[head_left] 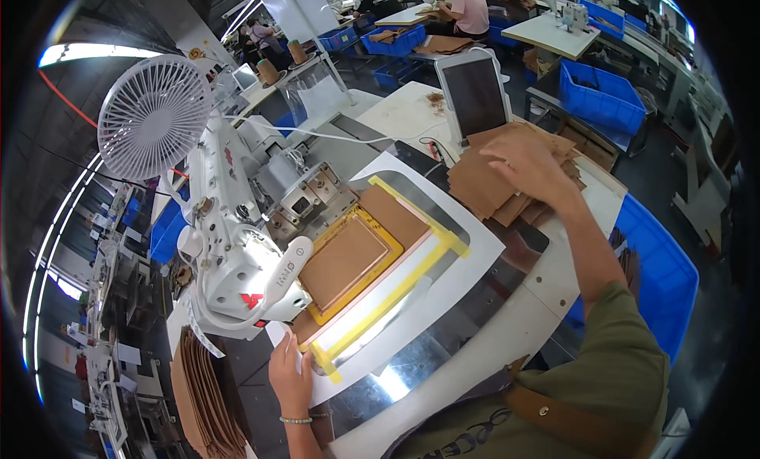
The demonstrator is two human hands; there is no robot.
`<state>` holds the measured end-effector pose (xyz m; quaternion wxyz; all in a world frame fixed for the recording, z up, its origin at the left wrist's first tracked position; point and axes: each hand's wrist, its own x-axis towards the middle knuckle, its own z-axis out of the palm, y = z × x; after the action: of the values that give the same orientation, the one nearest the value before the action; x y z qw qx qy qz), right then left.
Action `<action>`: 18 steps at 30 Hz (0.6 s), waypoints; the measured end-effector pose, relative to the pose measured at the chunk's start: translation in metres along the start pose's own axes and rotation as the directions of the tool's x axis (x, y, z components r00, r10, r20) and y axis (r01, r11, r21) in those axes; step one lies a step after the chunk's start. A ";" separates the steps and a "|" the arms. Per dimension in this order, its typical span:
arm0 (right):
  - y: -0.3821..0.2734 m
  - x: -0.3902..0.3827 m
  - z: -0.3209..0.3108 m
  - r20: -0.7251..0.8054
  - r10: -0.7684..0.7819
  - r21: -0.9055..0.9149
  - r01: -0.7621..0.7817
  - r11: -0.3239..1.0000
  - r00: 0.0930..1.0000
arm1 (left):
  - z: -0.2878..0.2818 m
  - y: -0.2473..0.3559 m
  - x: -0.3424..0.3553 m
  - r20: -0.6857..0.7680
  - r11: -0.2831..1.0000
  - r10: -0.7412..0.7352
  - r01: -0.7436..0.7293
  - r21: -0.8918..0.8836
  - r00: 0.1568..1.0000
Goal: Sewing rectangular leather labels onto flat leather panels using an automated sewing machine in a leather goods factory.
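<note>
My right hand (526,168) reaches out to a loose, fanned pile of brown flat pieces (481,182), fingers spread and resting over its top. My left hand (290,376), with a beaded bracelet at the wrist, is at the near left corner of a white sheet (443,281) edged with yellow tape. Its thumb stands apart from the fingers, whose tips lie close to the sewing machine's head. On that sheet lies a brown panel (348,261) inside a yellow rectangular frame (393,256), under the white sewing machine (245,277).
A round white fan (156,117) stands over the machine. Beyond the pile is a dark-screened panel (475,93). A blue bin (661,273) is at my right; stacked brown pieces (202,396) hang at the lower left. Other people sit at tables farther off.
</note>
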<state>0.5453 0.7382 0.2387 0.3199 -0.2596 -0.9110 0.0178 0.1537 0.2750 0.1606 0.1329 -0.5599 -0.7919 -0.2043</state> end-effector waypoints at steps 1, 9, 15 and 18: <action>0.012 0.001 -0.006 -0.008 -0.004 -0.017 0.004 1.000 1.000 | -0.006 -0.002 -0.002 -0.003 1.000 0.000 0.000 0.014 1.000; 0.046 0.007 0.000 0.262 0.181 0.148 -0.225 0.963 0.948 | -0.027 0.022 0.005 0.024 0.997 -0.024 0.025 -0.075 0.999; 0.034 0.016 -0.011 0.166 0.236 0.274 -0.274 0.922 0.957 | -0.045 0.046 0.012 0.061 0.986 -0.005 0.015 -0.165 0.998; -0.006 0.025 -0.025 0.144 0.265 0.441 -0.302 0.845 0.953 | -0.049 0.061 0.013 0.106 0.917 -0.025 0.065 -0.394 0.994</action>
<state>0.5407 0.7415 0.2740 0.3302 -0.3076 -0.8442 0.2894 0.2060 0.2799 0.2202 -0.0273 -0.5664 -0.7522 -0.3357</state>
